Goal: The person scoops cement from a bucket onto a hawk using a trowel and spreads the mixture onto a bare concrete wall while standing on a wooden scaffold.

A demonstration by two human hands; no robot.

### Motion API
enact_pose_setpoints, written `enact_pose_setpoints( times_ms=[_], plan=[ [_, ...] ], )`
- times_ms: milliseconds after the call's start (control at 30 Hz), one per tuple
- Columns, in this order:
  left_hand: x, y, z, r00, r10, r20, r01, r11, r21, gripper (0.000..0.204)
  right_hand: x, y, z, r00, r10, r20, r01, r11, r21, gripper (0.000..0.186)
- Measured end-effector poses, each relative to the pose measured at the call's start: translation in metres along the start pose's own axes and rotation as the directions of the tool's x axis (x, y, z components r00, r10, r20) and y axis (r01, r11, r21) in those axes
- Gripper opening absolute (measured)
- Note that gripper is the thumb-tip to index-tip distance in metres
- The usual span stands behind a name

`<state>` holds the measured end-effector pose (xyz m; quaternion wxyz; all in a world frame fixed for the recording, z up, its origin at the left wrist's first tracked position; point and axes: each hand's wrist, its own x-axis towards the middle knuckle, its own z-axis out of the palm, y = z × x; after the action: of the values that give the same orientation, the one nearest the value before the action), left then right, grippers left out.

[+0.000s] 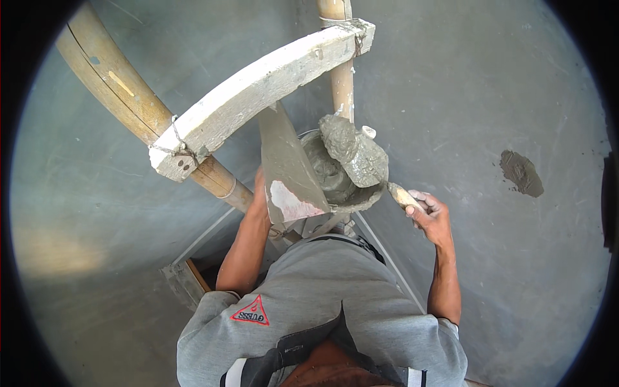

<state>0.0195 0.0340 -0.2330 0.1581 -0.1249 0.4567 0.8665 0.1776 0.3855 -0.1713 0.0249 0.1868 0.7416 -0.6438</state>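
My right hand (431, 214) is closed around the wooden handle of a trowel (375, 166). Thick wet grey mortar (338, 137) is heaped on the trowel's blade, which lies over the right side of a mortar-smeared bucket (362, 201). More mortar sits inside the bucket. On the left, a flat, mortar-coated plastering board (287, 161) stands tilted against the bucket's left side, with a white and pink patch at its near end. My left hand (259, 193) holds this board from behind; its fingers are hidden by the board.
A white-splashed timber (264, 80) is tied across a thick bamboo pole (119, 77) on the left and a thinner bamboo pole (343, 90) beyond the bucket. Grey plastered wall surrounds the workspace, with a dark wet mortar patch (522, 173) at right.
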Motion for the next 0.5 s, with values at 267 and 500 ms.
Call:
enact_pose_setpoints(
  times_ms=[267,500],
  plan=[
    [0.005,-0.051,0.028,0.785,-0.435,0.441,0.613,0.65,-0.449,0.042,-0.012,0.033,0.028,0.896,-0.413,-0.164,0.363,0.893,-0.267,0.052],
    [0.002,-0.06,0.043,0.77,-0.301,0.562,0.564,0.733,-0.38,0.043,-0.021,0.063,0.051,0.685,-0.728,-0.031,0.569,0.561,-0.602,0.048]
  ],
)
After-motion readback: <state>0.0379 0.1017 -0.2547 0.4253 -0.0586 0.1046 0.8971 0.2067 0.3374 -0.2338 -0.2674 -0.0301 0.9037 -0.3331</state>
